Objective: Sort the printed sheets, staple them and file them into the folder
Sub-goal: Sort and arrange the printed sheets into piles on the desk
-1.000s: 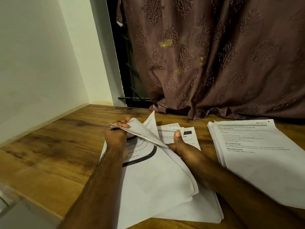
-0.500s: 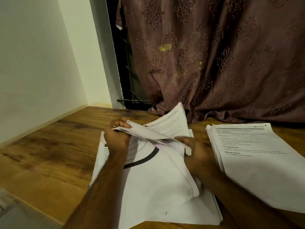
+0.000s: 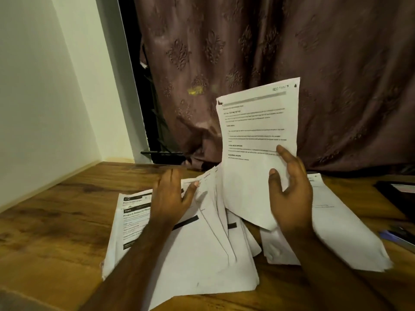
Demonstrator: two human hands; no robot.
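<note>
Right hand (image 3: pixel 289 194) pinches one printed sheet (image 3: pixel 258 135) near its lower right edge, thumb on the front face, fingers behind and out of sight. The sheet stands upright, text toward the camera, probably so its "SECTION" header at the top corner, far above the thumb, can be read for sorting; the number after it is too blurred to make out.

Left hand (image 3: pixel 170 196) rests palm-down on the unsorted pile (image 3: pixel 190 250), fingers straight and spread, gripping nothing. Likely it pins the loose sheets flat while the other hand pulls one free. Pages fan out just beyond its thumb.

A second stack (image 3: pixel 343 234) lies below and right of the right hand, partly hidden by that hand and forearm; probably the sorted side.

Wooden table (image 3: pixel 56 221) carries both piles. At the right edge a dark flat object (image 3: pixel 397 194) and a pen-like item (image 3: pixel 397 237) are cut off; can't tell if either is the folder or stapler. Neither is clearly seen.
</note>
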